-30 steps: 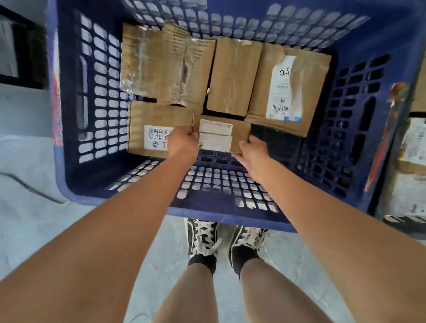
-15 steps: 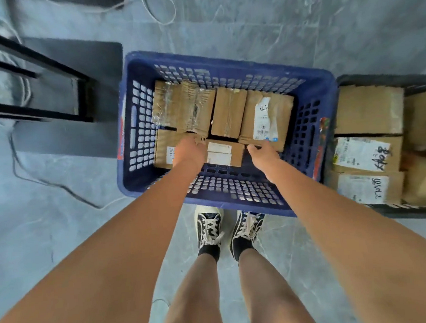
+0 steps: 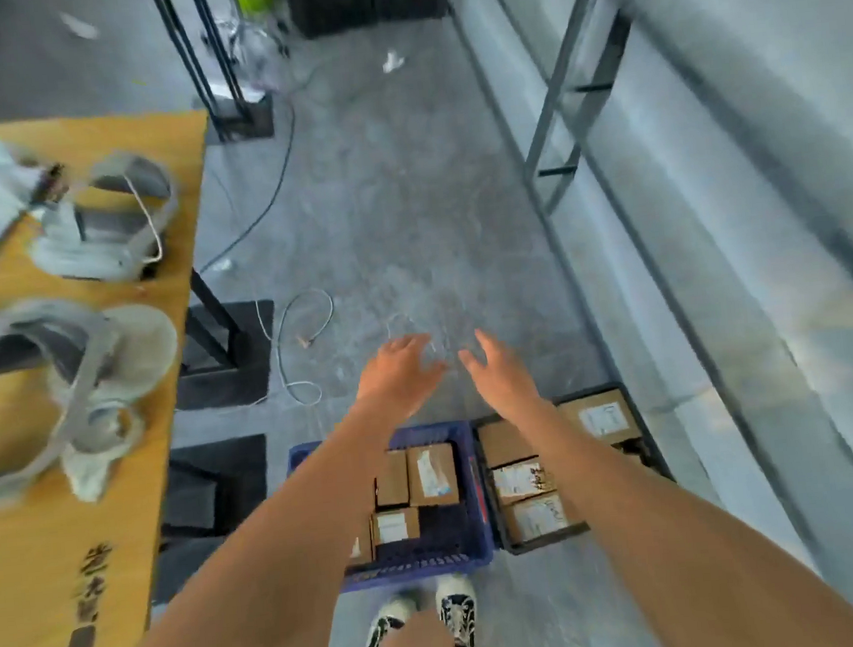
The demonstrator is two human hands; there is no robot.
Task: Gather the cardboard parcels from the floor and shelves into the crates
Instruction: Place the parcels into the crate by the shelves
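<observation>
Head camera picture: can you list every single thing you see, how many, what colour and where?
Blue crate: one, blue, on floor by the feet, parcels inside.
Black crate: one, black, right of the blue crate, parcels inside.
Parcels: several, brown cardboard, in both crates.
Table: one, yellow-brown, on the left.
Headsets: at least two, grey-white, on the table.
Cables: a few, white and black, on floor.
Shelf frame: one, grey metal, on the right.
Shoes: two, black-and-white, bottom.
Left hand: one, open, empty.
Right hand: one, open, empty.
</observation>
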